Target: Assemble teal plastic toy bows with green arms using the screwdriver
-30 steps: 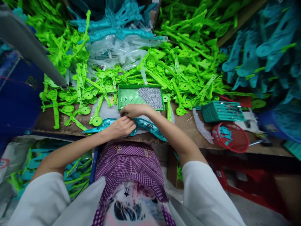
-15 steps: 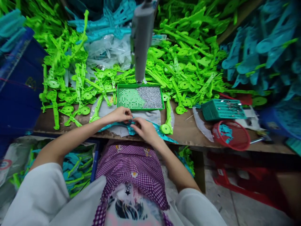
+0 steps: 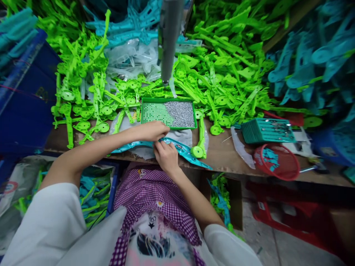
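A long turquoise plastic part (image 3: 191, 154) lies across the table's front edge on a pale cloth. Over its middle, my left hand (image 3: 157, 130) is bent down with its fingers closed; whatever they pinch is hidden behind the knuckles. My right hand (image 3: 168, 154) meets it from the near side, fingers curled against the turquoise part, thumb and fingertips close to the left fingertips. Just beyond the hands sits a green tray (image 3: 155, 126) with small silvery metal pieces (image 3: 181, 113) heaped at its right. A lime-green plastic arm (image 3: 201, 138) lies right of the cloth.
Lime-green parts (image 3: 227, 81) pile up behind the tray. A grey power screwdriver (image 3: 168, 48) hangs above it. To the right stand a teal basket (image 3: 267, 130) and a red basket (image 3: 277, 162) holding small turquoise pieces. A blue crate (image 3: 24, 92) stands left.
My left hand has rolled over so that its back faces up, and it has moved slightly right. My right hand has turned more upright and closed in beside it. The whole view shifted a little.
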Demonstrator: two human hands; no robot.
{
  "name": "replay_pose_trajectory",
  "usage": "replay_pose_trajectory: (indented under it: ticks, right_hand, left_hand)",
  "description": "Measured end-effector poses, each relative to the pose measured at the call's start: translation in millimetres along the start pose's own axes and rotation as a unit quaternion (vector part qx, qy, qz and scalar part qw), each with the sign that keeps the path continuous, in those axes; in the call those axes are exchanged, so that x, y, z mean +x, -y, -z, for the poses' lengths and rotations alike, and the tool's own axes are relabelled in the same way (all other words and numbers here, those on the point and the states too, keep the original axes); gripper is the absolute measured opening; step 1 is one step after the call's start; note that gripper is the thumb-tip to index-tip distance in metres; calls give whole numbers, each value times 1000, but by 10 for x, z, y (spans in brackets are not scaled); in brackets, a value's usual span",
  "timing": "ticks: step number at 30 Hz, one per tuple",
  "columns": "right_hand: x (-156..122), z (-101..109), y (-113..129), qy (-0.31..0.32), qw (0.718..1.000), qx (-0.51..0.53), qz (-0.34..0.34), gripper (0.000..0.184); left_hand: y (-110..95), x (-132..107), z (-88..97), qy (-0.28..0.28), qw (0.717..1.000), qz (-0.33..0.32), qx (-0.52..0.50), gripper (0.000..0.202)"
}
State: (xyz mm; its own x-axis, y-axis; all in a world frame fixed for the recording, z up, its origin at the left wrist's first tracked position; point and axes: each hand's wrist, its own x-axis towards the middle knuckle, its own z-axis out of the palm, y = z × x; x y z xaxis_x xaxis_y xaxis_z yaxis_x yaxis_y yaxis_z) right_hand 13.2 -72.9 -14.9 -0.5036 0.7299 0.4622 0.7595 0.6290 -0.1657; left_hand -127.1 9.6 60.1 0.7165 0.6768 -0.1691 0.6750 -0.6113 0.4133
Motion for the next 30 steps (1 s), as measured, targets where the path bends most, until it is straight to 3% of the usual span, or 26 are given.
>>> replay_pose_trajectory:
  ticks: [4, 9, 13, 19, 22, 25, 27, 30]
  right_hand:
    - [49, -53, 48, -52, 999, -6, -14, 18]
    - [100, -74, 52, -77, 996, -24, -26, 20]
    - [57, -57, 24, -101, 995, -11, -16, 15]
    - [-56, 7, -41, -93, 993, 66, -25, 14]
    - [-45, 60, -112, -52, 987, 132, -72, 19]
    - [0, 107, -199, 3, 983, 131, -128, 25]
    - [22, 117, -245, 36, 985, 112, -126, 26]
    - [24, 95, -282, 55, 987, 114, -99, 26]
  left_hand:
    - [86, 38, -27, 17, 997, 68, -33, 15]
    - [161, 34, -42, 59, 969, 158, -178, 14]
    - [157, -53, -32, 30, 955, 159, -248, 15]
    - [141, -223, 14, 4, 976, 132, -176, 11]
    - [125, -310, -63, -10, 982, 121, -145, 11]
    - [91, -456, -222, -70, 987, 90, -117, 11]
    - [96, -603, -324, -117, 985, 80, -100, 15]
    - [194, -862, -404, -170, 976, 122, -67, 22]
